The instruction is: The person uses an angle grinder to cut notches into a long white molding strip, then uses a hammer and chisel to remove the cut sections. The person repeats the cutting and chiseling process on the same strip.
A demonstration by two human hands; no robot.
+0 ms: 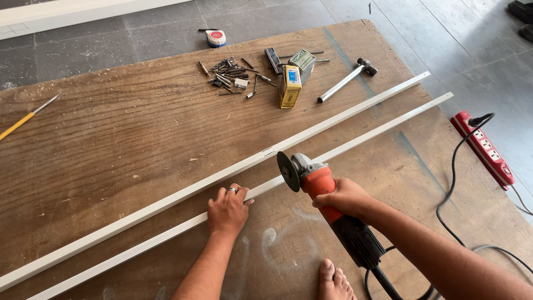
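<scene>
two white strips – one grinder – two hands

two strips side by side across board | screws, hammer behind | power strip right

the scene was bright with even, soft daylight, strongest over the far end of the plywood board. shadows were faint and short: a thin one ran beside the white strips, a small one sat under the hammer. no harsh glare showed. focus was sharp throughout, with no motion blur. straight lines bowed slightly toward the board's edges from the wide lens.
</scene>
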